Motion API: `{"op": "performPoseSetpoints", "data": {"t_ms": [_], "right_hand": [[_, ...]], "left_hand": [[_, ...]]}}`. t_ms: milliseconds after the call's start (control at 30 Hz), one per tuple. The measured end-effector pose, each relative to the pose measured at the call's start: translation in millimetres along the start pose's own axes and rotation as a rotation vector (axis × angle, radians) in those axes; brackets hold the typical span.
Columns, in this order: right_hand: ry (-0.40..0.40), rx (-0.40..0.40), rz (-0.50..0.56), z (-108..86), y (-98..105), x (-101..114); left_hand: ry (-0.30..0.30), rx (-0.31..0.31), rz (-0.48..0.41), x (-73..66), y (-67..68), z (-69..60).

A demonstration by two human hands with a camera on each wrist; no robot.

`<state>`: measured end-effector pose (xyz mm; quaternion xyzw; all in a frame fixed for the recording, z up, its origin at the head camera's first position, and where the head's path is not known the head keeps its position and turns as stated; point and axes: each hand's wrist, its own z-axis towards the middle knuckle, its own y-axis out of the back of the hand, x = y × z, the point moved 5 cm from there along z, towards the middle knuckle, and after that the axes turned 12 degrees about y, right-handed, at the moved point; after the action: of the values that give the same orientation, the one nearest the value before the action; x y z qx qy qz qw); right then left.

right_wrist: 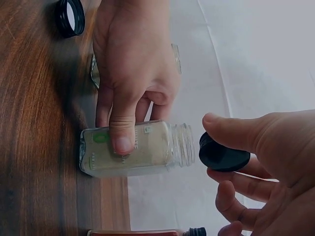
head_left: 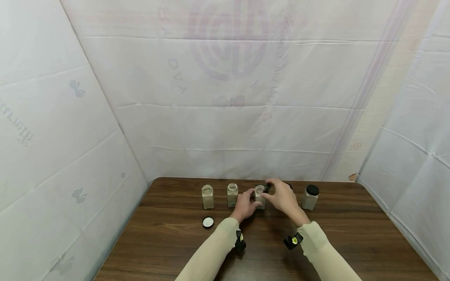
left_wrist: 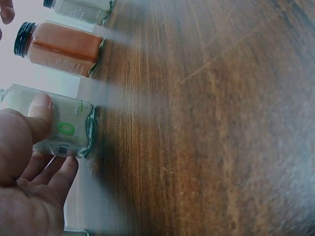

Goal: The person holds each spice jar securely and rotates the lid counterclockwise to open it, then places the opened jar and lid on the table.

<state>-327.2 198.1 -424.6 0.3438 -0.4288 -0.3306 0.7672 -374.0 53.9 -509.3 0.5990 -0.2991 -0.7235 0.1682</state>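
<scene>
My left hand (head_left: 245, 205) grips a square glass jar (right_wrist: 147, 152) of pale powder, the thumb lying across its front. The jar stands upright on the table with a bare threaded mouth; a green mark shows low on its side. My right hand (right_wrist: 266, 157) pinches a black screw lid (right_wrist: 224, 153) between thumb and fingers. In the right wrist view this lid is tilted and a small gap parts it from the jar's mouth. Some right fingertips (left_wrist: 7, 12) show at the corner of the left wrist view.
Two lidless jars, one far left (head_left: 208, 198) and one beside my left hand (head_left: 232, 196), stand on the wooden table (head_left: 168, 242). A loose black lid (head_left: 208, 222) lies white side up. To the right are a lidded orange-red powder jar (left_wrist: 66, 46) and a lidded pale jar (head_left: 310, 199).
</scene>
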Motion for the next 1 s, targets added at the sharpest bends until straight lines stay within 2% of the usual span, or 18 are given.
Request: {"op": "performPoseSetpoints", "data": {"t_ms": [600, 1000], "right_hand": [[0.016, 0.004, 0.012, -5.3, 2.8, -1.0], [0.041, 0.052, -0.003, -11.4, 2.6, -3.4]], "left_hand": [[0.029, 0.016, -0.011, 2.6, -2.2, 0.8], [0.026, 0.024, -0.011, 2.4, -2.2, 1.3]]}}
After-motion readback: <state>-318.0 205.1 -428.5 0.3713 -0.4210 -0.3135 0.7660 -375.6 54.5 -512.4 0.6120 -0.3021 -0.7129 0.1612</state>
